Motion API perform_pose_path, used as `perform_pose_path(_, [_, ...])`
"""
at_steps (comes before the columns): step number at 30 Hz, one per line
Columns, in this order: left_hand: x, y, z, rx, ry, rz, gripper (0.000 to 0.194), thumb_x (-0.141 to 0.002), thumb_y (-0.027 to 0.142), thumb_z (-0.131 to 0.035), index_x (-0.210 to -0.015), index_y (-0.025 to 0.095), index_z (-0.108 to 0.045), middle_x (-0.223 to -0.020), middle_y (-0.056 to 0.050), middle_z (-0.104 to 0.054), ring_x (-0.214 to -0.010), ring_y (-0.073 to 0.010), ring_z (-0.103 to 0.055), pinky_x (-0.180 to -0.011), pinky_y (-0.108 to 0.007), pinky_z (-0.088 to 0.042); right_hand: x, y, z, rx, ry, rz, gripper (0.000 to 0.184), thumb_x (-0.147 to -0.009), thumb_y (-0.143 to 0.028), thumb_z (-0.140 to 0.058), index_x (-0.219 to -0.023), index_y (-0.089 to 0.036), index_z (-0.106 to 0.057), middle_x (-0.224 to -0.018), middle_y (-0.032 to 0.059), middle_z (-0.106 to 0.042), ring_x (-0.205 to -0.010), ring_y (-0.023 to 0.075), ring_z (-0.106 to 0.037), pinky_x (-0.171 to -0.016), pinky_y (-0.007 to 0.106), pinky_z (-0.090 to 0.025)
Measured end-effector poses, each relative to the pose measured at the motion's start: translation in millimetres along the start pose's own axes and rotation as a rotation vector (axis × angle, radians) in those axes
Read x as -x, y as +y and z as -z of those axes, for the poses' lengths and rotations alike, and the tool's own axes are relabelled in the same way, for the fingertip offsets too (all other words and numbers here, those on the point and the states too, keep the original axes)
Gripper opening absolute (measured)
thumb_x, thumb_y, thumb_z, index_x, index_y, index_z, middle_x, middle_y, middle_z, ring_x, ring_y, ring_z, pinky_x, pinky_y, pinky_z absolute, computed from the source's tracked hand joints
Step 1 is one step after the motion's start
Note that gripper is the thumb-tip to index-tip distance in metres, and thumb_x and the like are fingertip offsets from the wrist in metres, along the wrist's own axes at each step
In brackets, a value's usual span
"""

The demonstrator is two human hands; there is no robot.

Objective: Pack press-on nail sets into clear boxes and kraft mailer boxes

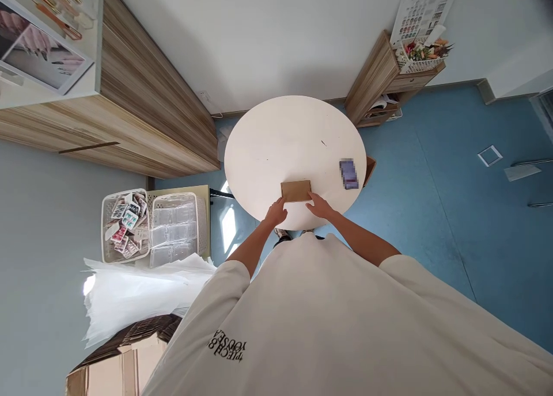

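A small closed brown cardboard box (296, 191) lies flat near the front edge of the round white table (285, 131). My left hand (276, 212) holds the box at its near left corner, the fingertips against its side. At the opposite end, my right hand (318, 205) has its fingers on the near right corner, with the thumb a little apart below them. The undersides of the fingers are hidden. Right of the box, a purple item (349, 174), blurred by pixelation, rests on the table.
To the left stand a white basket of small colourful packs (127, 226) and a basket of clear plastic boxes (175, 226). White sheets (147, 286) and folded cardboard (116, 367) lie nearer me. A wooden cabinet (159, 85) and a small shelf unit (375, 79) flank the table.
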State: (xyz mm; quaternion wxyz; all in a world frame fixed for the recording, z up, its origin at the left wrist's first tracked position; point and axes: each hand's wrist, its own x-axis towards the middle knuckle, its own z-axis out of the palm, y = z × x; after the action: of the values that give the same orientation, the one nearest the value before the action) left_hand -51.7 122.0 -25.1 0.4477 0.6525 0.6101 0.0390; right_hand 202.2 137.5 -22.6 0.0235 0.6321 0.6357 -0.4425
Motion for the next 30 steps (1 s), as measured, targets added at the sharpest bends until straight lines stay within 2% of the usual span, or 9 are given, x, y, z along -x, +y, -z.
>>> perform_pose_path(4, [-4.4, 0.0, 1.2, -0.005, -0.007, 0.006, 0.068, -0.089, 0.018, -0.057, -0.157, 0.021, -0.048, -0.170, -0.018, -0.042, -0.155, -0.0404, -0.043, -0.124, -0.060, -0.037, -4.4, -0.6, -3.0, 0.042, -0.011, -0.018, 0.073, -0.102, -0.039, -0.054, -0.169, -0.021, -0.031, -0.177, 0.0158, -0.028, -0.161, 0.0389, -0.032, -0.128, 0.056, -0.033])
perform_pose_path(7, [-6.9, -0.8, 3.7, 0.053, 0.041, -0.011, 0.065, -0.088, 0.017, -0.060, -0.152, 0.019, -0.050, -0.168, -0.021, -0.041, -0.154, -0.0403, -0.043, -0.124, -0.059, -0.037, -7.1, -2.6, -5.3, 0.003, 0.040, -0.050, 0.074, -0.100, -0.040, -0.057, -0.168, -0.021, -0.034, -0.177, 0.0171, -0.026, -0.161, 0.0398, -0.030, -0.128, 0.057, -0.033])
perform_pose_path(12, [-9.7, -8.0, 5.4, 0.243, 0.118, 0.008, 0.065, -0.089, 0.018, -0.059, -0.152, 0.019, -0.047, -0.161, -0.021, -0.048, -0.147, -0.0361, -0.051, -0.118, -0.053, -0.045, -5.7, -6.1, -14.0, -0.150, 0.200, -0.064, 0.070, -0.098, -0.040, -0.057, -0.164, -0.023, -0.040, -0.171, 0.0155, -0.037, -0.158, 0.0353, -0.037, -0.128, 0.053, -0.036])
perform_pose_path(16, [-13.9, -11.3, 2.2, 0.307, 0.076, 0.019, 0.070, -0.088, 0.018, -0.062, -0.155, 0.019, -0.042, -0.158, -0.020, -0.053, -0.145, -0.0346, -0.054, -0.116, -0.050, -0.048, -0.7, -13.2, -21.9, -0.276, 0.218, -0.099, 0.071, -0.097, -0.040, -0.059, -0.164, -0.021, -0.042, -0.170, 0.0166, -0.042, -0.154, 0.0346, -0.045, -0.125, 0.051, -0.041])
perform_pose_path(19, [-15.1, -12.0, 1.1, 0.346, 0.064, 0.017, 0.068, -0.087, 0.018, -0.063, -0.152, 0.021, -0.044, -0.156, -0.017, -0.057, -0.141, -0.0334, -0.058, -0.111, -0.048, -0.051, 2.6, -18.4, -24.4, -0.339, 0.227, -0.131, 0.071, -0.096, -0.040, -0.062, -0.162, -0.022, -0.045, -0.170, 0.0152, -0.043, -0.153, 0.0342, -0.047, -0.125, 0.050, -0.042])
perform_pose_path(25, [-14.9, -12.4, 8.0, 0.412, 0.100, 0.091, 0.064, -0.084, 0.022, -0.069, -0.145, 0.026, -0.050, -0.155, -0.014, -0.059, -0.134, -0.0311, -0.064, -0.103, -0.043, -0.055, 2.3, -24.7, -19.2, -0.428, 0.214, -0.155, 0.067, -0.093, -0.040, -0.067, -0.156, -0.025, -0.053, -0.165, 0.0132, -0.051, -0.146, 0.0341, -0.055, -0.120, 0.050, -0.047])
perform_pose_path(30, [-20.9, 5.7, 16.0, 0.421, 0.160, 0.118, 0.063, -0.085, 0.023, -0.069, -0.146, 0.024, -0.050, -0.157, -0.016, -0.053, -0.134, -0.0303, -0.063, -0.104, -0.043, -0.056, -6.5, -27.7, -7.3, -0.414, 0.282, -0.056, 0.060, -0.093, -0.038, -0.067, -0.151, -0.026, -0.058, -0.163, 0.0117, -0.052, -0.149, 0.0300, -0.051, -0.124, 0.046, -0.042])
